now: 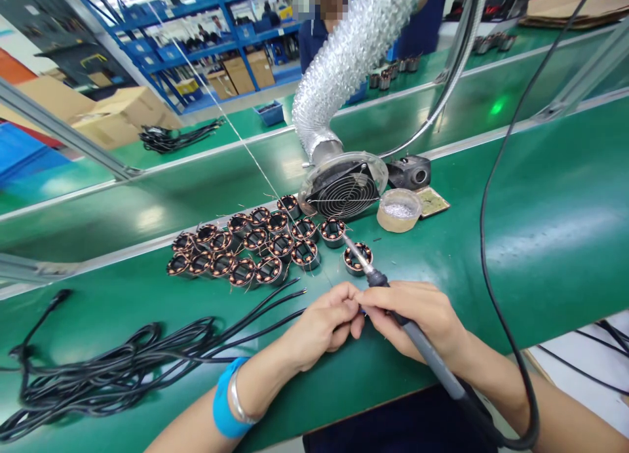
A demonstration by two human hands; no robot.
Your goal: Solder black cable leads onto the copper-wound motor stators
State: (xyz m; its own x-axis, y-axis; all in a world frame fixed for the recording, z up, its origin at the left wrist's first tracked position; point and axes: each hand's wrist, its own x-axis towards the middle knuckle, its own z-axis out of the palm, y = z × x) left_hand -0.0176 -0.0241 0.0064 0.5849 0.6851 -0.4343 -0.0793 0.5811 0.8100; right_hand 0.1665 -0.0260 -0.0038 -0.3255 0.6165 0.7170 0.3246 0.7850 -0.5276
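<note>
My right hand [417,315] is closed around a soldering iron [427,351], whose metal tip points up and left toward the motor stators. With thumb and forefinger it also meets my left hand [331,318]. That left hand is pinched shut, and whatever lies between its fingertips is too small and covered to name. One stator [358,259] with copper windings stands just beyond the iron's tip, and another stator [333,232] is close behind it. Black power cables [268,335] run toward my left wrist, their cut ends on the green bench.
Several more stators [255,238] stand in rows at left centre. A fume fan [346,194] on a silver duct [322,105] sits behind them, beside a round solder tub [399,210] and a black iron holder [413,172]. Coiled cables [122,368] lie left.
</note>
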